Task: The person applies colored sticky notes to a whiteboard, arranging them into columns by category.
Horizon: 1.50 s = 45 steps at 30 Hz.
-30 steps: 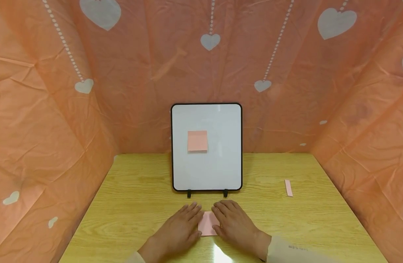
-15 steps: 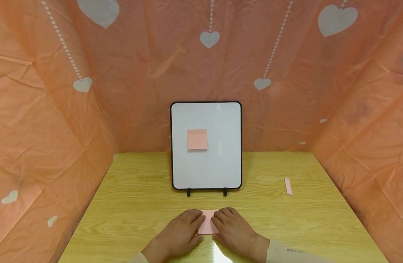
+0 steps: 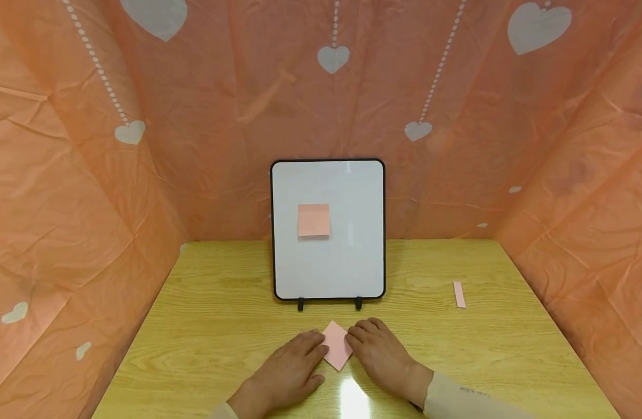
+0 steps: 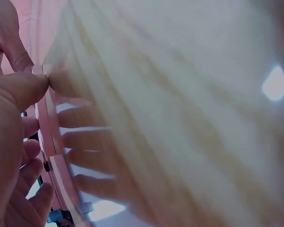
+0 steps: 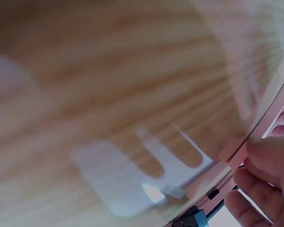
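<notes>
In the head view a pink square of paper (image 3: 337,347) lies on the table with its corners pointing forward and back, like a diamond. My left hand (image 3: 291,369) rests at its left corner, fingers touching it and the thumb apart on the table. At the right corner my right hand (image 3: 383,356) touches it with its fingertips; its thumb is hidden. Whether the paper is one sheet, folded or a pad cannot be told. The left wrist view shows my left hand (image 4: 9,123) low over the glossy table, and the right wrist view shows my right hand (image 5: 270,175) likewise.
Behind the hands stands a black-framed whiteboard (image 3: 352,256) on small black feet (image 3: 300,304), with a pink sticky note (image 3: 314,220) on it. A narrow pink strip (image 3: 459,295) lies on the wooden table (image 3: 205,302) at the right. Orange heart-patterned cloth (image 3: 221,174) encloses the table's back and sides.
The pink square has turned from lying straight to standing cornerwise between the hands. My fingers have shifted to its side corners. The strip and the whiteboard have stayed put.
</notes>
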Motion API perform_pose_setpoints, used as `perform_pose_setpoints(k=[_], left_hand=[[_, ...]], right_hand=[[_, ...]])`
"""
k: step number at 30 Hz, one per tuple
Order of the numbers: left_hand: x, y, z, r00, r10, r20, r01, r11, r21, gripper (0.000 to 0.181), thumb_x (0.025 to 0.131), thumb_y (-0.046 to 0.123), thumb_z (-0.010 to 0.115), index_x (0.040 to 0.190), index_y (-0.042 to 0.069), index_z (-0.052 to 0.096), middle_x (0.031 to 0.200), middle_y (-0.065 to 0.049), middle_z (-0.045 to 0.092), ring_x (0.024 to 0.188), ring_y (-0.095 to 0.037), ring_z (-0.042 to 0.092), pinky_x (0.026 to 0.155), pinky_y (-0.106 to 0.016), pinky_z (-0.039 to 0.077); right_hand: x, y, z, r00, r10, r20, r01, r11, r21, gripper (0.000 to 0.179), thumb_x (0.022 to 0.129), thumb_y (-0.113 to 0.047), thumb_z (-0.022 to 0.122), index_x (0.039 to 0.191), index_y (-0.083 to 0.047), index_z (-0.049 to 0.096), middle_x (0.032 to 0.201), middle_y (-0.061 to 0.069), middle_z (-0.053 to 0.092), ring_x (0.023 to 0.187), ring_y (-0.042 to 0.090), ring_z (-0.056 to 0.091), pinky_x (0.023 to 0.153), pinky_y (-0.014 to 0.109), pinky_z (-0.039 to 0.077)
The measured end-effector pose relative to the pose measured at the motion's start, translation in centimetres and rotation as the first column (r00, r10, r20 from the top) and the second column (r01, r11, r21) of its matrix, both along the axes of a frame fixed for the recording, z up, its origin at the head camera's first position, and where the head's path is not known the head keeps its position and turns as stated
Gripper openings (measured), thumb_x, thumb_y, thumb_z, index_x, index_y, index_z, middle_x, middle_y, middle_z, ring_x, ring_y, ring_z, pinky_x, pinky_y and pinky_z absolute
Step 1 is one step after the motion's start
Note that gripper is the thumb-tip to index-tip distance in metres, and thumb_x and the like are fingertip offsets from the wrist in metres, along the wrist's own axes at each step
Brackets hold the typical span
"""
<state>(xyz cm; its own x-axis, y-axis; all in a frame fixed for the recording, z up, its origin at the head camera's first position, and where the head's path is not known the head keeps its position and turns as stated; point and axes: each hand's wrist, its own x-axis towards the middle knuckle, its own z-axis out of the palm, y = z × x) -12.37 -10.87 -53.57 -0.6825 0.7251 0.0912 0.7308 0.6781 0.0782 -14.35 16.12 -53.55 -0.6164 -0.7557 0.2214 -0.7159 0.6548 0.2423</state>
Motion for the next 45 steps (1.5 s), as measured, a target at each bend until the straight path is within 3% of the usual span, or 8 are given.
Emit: perform_pose_setpoints(k=[3,7,13,20,25,34,45], left_hand=[[0.2,0.1,0.1,0.999,0.002,0.042,-0.002,1.0,0.012,0.051,0.107,0.042,0.058,0.149,0.014,0.059,0.159,-0.005,0.052,0.151,-0.025,0.045,0.124,-0.04,0.041],[0.2,0.2,0.0,0.999,0.013,0.043,-0.014,1.0,0.005,0.052,0.108,0.043,0.056,0.15,0.013,0.057,0.16,-0.004,0.051,0.151,-0.024,0.046,0.124,-0.04,0.041],[0.1,0.3,0.3,0.999,0.032,0.023,-0.031,0.999,-0.015,0.055,0.107,0.043,0.058,0.15,0.009,0.057,0.159,-0.006,0.053,0.149,-0.024,0.048,0.124,-0.038,0.04],[0.1,0.5,0.8,0.995,0.068,0.075,-0.065,0.997,-0.034,0.06,0.105,0.045,0.059,0.152,0.008,0.056,0.161,-0.008,0.05,0.152,-0.026,0.044,0.126,-0.041,0.038],[0.2,0.5,0.8,0.991,0.087,0.102,-0.084,0.996,-0.041,0.06,0.104,0.044,0.06,0.153,0.009,0.056,0.162,-0.007,0.049,0.153,-0.025,0.043,0.125,-0.04,0.04],[-0.3,0.4,0.6,0.991,0.063,0.117,-0.06,0.998,-0.029,0.061,0.104,0.044,0.062,0.154,0.009,0.055,0.163,-0.006,0.048,0.153,-0.024,0.044,0.122,-0.039,0.044],[-0.1,0.2,0.6,0.989,0.06,0.132,-0.055,0.997,-0.045,0.067,0.104,0.052,0.06,0.156,0.01,0.052,0.166,-0.006,0.045,0.155,-0.024,0.04,0.126,-0.039,0.037]], right_hand=[[-0.3,0.1,0.1,0.999,-0.018,0.033,0.017,1.0,0.011,0.027,0.104,-0.02,0.064,0.129,-0.014,0.072,0.128,0.0,0.071,0.122,0.019,0.062,0.106,0.044,0.053],[-0.4,0.1,0.2,0.999,-0.013,0.049,0.012,1.0,0.011,0.026,0.105,-0.019,0.064,0.128,-0.013,0.073,0.126,-0.001,0.072,0.121,0.019,0.062,0.106,0.043,0.054],[0.0,-0.2,0.3,0.996,0.087,-0.024,-0.088,0.995,-0.044,0.012,0.099,-0.026,0.074,0.105,-0.016,0.076,0.107,-0.005,0.074,0.107,0.016,0.064,0.097,0.037,0.056],[0.7,-1.1,0.4,0.988,0.135,-0.074,-0.14,0.989,-0.058,0.017,0.097,-0.037,0.076,0.09,-0.022,0.074,0.095,-0.011,0.072,0.095,0.012,0.062,0.089,0.033,0.055],[0.9,-2.1,0.6,0.988,0.129,-0.083,-0.132,0.991,-0.034,0.018,0.098,-0.038,0.074,0.089,-0.022,0.073,0.093,-0.01,0.071,0.094,0.012,0.061,0.088,0.033,0.053],[1.0,-2.4,0.4,0.986,0.13,-0.102,-0.132,0.991,-0.013,0.019,0.1,-0.038,0.071,0.091,-0.021,0.074,0.095,-0.009,0.072,0.097,0.013,0.062,0.093,0.035,0.053],[0.9,-2.3,-0.1,0.985,0.14,-0.101,-0.142,0.99,-0.014,0.017,0.099,-0.037,0.072,0.093,-0.021,0.074,0.096,-0.008,0.072,0.098,0.014,0.063,0.093,0.035,0.053]])
